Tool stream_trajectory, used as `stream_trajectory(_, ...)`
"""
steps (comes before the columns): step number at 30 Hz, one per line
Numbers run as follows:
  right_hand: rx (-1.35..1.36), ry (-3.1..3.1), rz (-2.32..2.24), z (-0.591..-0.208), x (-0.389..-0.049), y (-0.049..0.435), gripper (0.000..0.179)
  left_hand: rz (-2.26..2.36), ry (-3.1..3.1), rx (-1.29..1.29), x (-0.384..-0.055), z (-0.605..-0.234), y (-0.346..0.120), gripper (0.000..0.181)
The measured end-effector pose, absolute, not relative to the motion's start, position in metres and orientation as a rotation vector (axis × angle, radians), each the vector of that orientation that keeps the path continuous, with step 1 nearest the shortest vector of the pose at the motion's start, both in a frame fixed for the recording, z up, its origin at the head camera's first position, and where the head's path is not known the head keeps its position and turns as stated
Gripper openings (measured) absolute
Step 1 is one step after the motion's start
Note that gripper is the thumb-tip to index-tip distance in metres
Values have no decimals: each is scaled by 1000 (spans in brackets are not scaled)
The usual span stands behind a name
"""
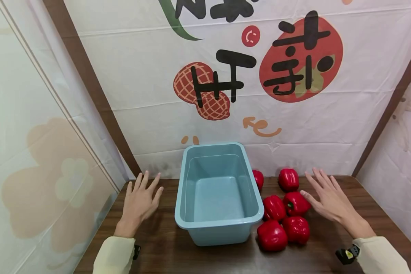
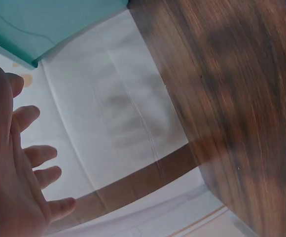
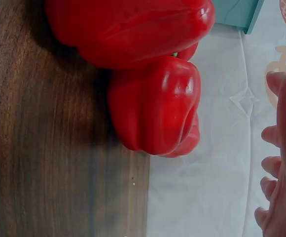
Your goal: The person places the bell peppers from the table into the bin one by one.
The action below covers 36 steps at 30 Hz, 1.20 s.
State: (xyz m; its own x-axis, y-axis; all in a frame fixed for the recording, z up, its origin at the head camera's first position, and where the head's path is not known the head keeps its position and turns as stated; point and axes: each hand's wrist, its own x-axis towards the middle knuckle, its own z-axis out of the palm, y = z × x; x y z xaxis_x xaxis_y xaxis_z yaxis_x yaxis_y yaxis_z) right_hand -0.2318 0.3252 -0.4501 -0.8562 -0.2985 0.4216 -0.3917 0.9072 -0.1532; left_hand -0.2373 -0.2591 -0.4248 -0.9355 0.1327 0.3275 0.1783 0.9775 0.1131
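My left hand [image 1: 139, 202] hovers over the table to the left of a light blue plastic tub [image 1: 220, 221], its fingers spread and nothing in them. The tub has nothing inside. On the right, my right hand [image 1: 330, 198] is held out with fingers apart beside several red bell peppers [image 1: 296, 203]. Its thumb overlaps the edge of one pepper in the head view. In the right wrist view a large bell pepper [image 3: 155, 106] lies on its side, below and left of the hand. One pepper [image 1: 258, 179] is partly hidden behind the tub's right wall.
The brown wood-grain table [image 1: 164, 247] ends at a white printed cloth wall [image 1: 150, 125] at the back. Similar cloth walls stand at the left and right. A black wrist strap [image 1: 347, 254] shows at the right sleeve.
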Motion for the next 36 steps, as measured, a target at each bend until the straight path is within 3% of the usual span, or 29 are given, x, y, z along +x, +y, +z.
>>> stream_trajectory(36,537,-2697,634,-463,-244,322,69,-541,-2808,-223,-249,-423,-243,59)
